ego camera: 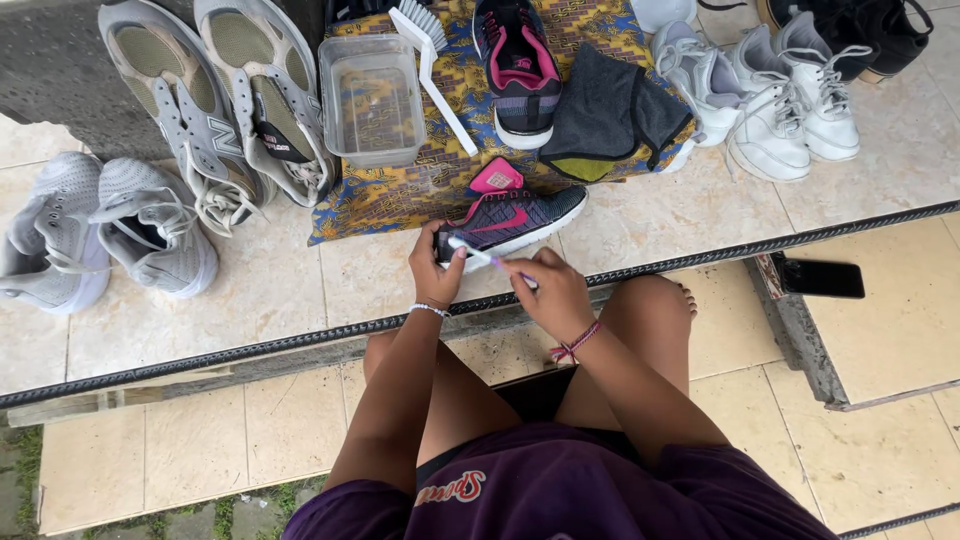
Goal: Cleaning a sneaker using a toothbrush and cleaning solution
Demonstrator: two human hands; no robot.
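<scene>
Dark knit with a pink tongue and pink side mark: the sneaker (515,213) lies on its side at the near edge of a patterned cloth (400,190), on a raised tiled ledge (270,290).

Head view. The left hand (436,262) is closed around the heel end of the sneaker, fingers wrapped over it. The right hand (553,290) is closed on a thin toothbrush (478,254), pinching its handle, with the brush end lying against the shoe's heel area just beside the left hand. Both wrists carry bracelets. The person sits below the ledge with knees bent, in a purple shirt.

Further back on the cloth lie the matching second sneaker (518,68), a clear plastic tub (371,98), a white scrub brush (432,70) and a dark folded rag (608,115). Two large grey trainers (215,100) lean at the left, with a smaller grey pair (105,230) beside them on the tiles. White sneakers (765,95) stand at the right. A black phone (820,279) rests on a lower step, well apart from the hands.
</scene>
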